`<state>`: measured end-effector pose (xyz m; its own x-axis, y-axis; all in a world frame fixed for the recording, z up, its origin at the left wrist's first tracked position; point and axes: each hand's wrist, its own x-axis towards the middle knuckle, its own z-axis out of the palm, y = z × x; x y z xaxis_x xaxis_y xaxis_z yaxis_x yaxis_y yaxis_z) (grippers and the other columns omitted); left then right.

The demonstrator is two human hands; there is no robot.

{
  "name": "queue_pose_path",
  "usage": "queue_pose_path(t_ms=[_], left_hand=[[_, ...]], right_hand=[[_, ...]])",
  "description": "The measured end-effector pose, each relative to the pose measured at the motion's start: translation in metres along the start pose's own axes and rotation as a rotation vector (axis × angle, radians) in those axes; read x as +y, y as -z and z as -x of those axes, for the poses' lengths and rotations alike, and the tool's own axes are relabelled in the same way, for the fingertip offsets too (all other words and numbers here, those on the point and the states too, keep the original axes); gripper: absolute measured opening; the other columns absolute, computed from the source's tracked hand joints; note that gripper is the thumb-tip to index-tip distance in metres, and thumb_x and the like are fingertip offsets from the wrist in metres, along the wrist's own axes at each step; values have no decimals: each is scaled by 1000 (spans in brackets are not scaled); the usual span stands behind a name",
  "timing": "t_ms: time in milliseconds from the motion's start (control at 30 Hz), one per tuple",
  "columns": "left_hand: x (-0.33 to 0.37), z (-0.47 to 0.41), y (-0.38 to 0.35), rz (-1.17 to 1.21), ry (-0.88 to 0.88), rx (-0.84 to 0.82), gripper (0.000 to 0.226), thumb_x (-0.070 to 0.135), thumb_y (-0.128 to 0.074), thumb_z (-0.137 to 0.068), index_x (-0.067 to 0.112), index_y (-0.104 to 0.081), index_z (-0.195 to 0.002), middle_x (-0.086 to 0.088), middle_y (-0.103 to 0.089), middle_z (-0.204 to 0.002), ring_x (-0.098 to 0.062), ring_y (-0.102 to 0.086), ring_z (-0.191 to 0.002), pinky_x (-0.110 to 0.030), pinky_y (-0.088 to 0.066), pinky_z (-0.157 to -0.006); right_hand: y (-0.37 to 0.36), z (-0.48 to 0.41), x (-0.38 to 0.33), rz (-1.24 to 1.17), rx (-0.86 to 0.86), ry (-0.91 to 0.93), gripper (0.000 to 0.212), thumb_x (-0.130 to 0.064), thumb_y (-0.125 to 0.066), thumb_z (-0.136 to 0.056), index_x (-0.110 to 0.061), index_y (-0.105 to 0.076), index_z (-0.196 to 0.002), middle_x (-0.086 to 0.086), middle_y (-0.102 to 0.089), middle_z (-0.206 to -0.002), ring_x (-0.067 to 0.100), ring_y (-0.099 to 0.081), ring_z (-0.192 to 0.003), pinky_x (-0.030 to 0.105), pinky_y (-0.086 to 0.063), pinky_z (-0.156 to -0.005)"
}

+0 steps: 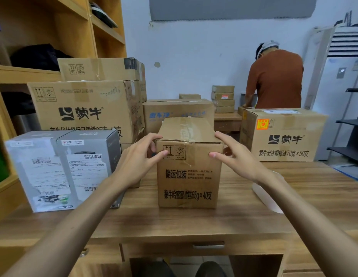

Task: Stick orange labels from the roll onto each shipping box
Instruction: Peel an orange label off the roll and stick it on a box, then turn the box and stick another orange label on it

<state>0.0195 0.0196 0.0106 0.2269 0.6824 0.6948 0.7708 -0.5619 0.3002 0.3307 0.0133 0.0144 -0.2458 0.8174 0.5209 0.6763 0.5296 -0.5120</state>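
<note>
Left hand (138, 156), right hand (237, 157) — box (187, 180) upright

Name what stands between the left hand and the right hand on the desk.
In the head view, an upright brown carton stands between the left hand and the right hand. Both hands grip its top corners.

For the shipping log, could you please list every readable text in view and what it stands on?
"储运包装": front of centre carton.
"蒙牛老冰棍棒冰70克×50支": right carton.
"蒙牛": large left carton.
"公牛": grey box.
Too blurred to read: orange label, waybills on the grey box, blue print on rear carton.
</note>
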Motion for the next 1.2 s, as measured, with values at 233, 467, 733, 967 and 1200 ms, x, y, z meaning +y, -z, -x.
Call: queue_pose_path(t_ms=[233,467,733,967,1200], left_hand=[[15,-9,-3,-126,-28,-10,42,54,-62,-94,34,-55,-130,12,-54,-91,-10,-59,-84,-38,-55,-73],[38,-9,-13,-329,-147,136,47,36,-74,-89,18,-60,-131,-1,-50,-105,-20,-54,-96,-34,-49,-61],[97,3,-87,-87,-410,16,18,27,-68,-92,14,-67,-105,2,-59,-106,-14,-63,-85,-30,-55,-52],[163,1,-181,118,-273,-421,36,39,-61,-98,26,-58,-131,10,-54,-133,-17,-58,-96,-36,-49,-86],[186,7,-238,406,-259,-521,33,21,-68,-93,21,-62,-125,6,-56,-127,-10,-51,-107,-27,-39,-92]], right_hand=[[0,2,13,5,49,-37,67,-39,-62,-95,-24,-34,-153,-7,-42,-153,9,-53,-122,14,-43,-86],[11,19,17,48,103,-32,58,-53,-60,-92,-30,-43,-143,-13,-52,-135,2,-60,-100,32,-53,-85],[59,73,75,282,87,-201,17,-41,-64,-91,-25,-64,-95,-2,-65,-88,11,-59,-77,42,-52,-73],[84,108,115,369,-6,-358,7,-30,-69,-89,-25,-70,-95,-7,-69,-92,8,-56,-72,34,-48,-68],[83,130,128,300,-77,-366,23,-9,-63,-86,-27,-70,-98,-22,-63,-76,-3,-54,-60,13,-35,-57]])
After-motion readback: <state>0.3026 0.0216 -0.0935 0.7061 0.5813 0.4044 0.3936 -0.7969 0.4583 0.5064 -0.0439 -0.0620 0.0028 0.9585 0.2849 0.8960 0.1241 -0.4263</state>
